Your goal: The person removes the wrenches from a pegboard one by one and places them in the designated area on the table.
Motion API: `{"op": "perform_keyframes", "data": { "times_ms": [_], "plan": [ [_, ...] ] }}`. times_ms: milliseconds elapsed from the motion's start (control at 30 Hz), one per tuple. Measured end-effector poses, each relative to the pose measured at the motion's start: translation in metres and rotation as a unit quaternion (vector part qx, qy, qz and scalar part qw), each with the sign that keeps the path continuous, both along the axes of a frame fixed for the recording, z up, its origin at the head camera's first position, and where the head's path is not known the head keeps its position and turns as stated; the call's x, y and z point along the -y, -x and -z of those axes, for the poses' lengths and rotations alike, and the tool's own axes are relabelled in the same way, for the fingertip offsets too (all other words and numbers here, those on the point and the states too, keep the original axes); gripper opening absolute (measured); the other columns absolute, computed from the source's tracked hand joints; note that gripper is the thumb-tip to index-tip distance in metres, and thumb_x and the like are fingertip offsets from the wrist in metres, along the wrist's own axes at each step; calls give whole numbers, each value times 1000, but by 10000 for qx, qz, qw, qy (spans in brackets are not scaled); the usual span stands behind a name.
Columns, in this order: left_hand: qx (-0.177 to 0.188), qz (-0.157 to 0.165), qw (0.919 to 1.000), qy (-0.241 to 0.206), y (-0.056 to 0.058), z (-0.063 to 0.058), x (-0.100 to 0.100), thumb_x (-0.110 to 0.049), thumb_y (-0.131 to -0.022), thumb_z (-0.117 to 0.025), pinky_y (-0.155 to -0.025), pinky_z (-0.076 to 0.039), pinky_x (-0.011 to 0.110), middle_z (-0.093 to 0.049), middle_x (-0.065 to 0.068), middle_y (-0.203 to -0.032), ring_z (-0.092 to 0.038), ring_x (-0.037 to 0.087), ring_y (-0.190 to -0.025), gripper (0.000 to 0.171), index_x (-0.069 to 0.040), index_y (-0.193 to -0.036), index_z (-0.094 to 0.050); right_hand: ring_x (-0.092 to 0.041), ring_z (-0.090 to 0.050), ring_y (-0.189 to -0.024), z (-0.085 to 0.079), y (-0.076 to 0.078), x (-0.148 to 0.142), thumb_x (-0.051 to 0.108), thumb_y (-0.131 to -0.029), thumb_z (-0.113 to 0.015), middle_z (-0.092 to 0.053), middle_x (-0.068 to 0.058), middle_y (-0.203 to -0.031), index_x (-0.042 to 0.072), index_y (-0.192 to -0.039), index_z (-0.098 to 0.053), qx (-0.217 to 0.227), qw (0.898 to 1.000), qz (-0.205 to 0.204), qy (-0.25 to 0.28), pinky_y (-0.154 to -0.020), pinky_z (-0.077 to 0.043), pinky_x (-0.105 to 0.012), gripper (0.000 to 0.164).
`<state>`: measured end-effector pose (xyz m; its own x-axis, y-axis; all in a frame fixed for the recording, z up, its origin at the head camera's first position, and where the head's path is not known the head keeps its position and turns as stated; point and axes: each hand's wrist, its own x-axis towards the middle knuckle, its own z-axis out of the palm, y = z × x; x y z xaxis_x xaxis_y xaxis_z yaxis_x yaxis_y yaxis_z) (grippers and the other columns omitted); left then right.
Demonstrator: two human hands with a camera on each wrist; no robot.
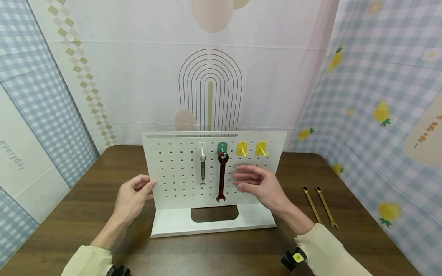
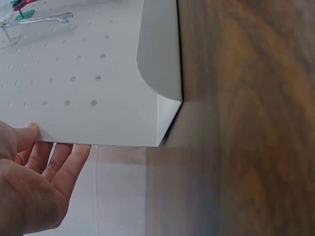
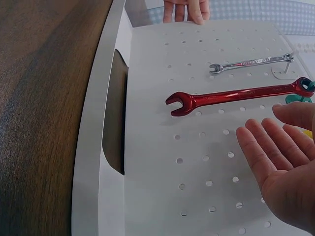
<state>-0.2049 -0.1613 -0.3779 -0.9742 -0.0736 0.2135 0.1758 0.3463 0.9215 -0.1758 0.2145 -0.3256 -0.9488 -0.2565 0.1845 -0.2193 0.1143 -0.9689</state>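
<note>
A white pegboard (image 1: 176,172) stands upright on the table, its base toward me. My left hand (image 1: 132,197) pinches its left edge, thumb on the front face and fingers behind, as the left wrist view shows. From a green hook (image 1: 222,147) hangs a red wrench (image 1: 222,178), open end down. Left of it a smaller silver wrench (image 1: 203,170) hangs on a clear hook. My right hand (image 1: 257,184) is just right of the red wrench in front of the board, fingers extended and holding nothing. Above that hand are two yellow hooks (image 1: 242,148) with nothing on them.
Two gold wrenches (image 1: 326,207) lie side by side on the brown wooden table (image 1: 297,168), right of the board beyond my right forearm. The board's base has a rounded cutout (image 1: 214,214). Patterned cloths (image 1: 145,84) hang behind and at both sides.
</note>
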Motion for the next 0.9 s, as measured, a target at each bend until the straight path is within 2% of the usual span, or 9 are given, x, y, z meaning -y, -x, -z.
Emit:
{"op": "perform_keyframes", "data": {
  "times_ms": [300,533,733,900],
  "plan": [
    [12,-15,10000,-82,-1,1,1,-11,-103,-70,-71,-64,19,-75,4,-92,-68,3,-78,19,6,-112,-71,-32,-74,-118,4,3,7,-7,-96,-70,-66,-30,-136,-6,-143,-58,-101,9999,-45,-11,-94,-64,-31,48],
    [10,-29,10000,-76,-2,0,1,-11,-103,-70,-71,-64,19,-75,4,-92,-68,3,-77,19,6,-112,-71,-40,-71,-122,2,4,14,-7,-95,-71,-68,-27,-135,-3,-141,-61,-67,10000,-37,24,-96,-63,-32,47],
    [17,-23,10000,-46,-3,-1,1,-12,-103,-70,-71,-64,19,-75,5,-93,-68,4,-78,19,5,-112,-71,-29,-75,-117,2,8,20,-4,-95,-73,-71,-24,-132,-2,-139,-63,-159,9998,-8,-75,-95,-63,-29,46],
    [28,-19,10000,-63,-3,-2,1,-12,-103,-70,-72,-64,20,-75,4,-93,-68,4,-78,19,6,-111,-71,-28,-74,-116,1,11,25,-2,-94,-75,-72,-22,-131,0,-138,-65,-136,9995,113,-252,-94,-63,-27,45]
  ]
}}
